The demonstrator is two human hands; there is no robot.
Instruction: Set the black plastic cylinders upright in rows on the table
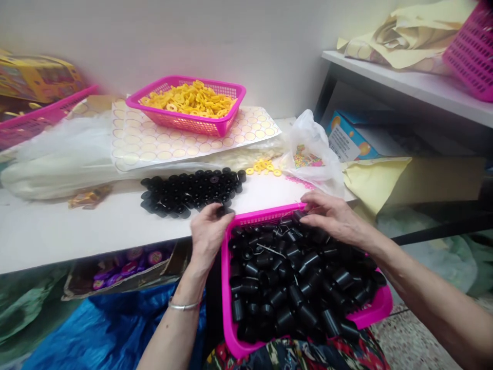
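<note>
A pink plastic basket (226, 308) heaped with black plastic cylinders (285, 297) rests on my lap against the table edge. Beyond its far left corner, my left hand (208, 228) pinches a small black cylinder (225, 209) between thumb and fingers. My right hand (333, 217) reaches over the far rim, fingers bent around a black cylinder (298, 216) at the thumb tip; its grip is partly hidden. Thin pale strips lie among the pieces. On the white table, a cluster of black cylinders (188, 191) stands close together, left of and beyond my left hand.
Behind the cluster, a pink basket of yellow pieces (188, 100) sits on a sheet of round stickers (254, 126). Loose yellow rings (265, 167) and a plastic bag of colourful bits (316, 149) lie to the right. A shelf (408, 79) juts in at right.
</note>
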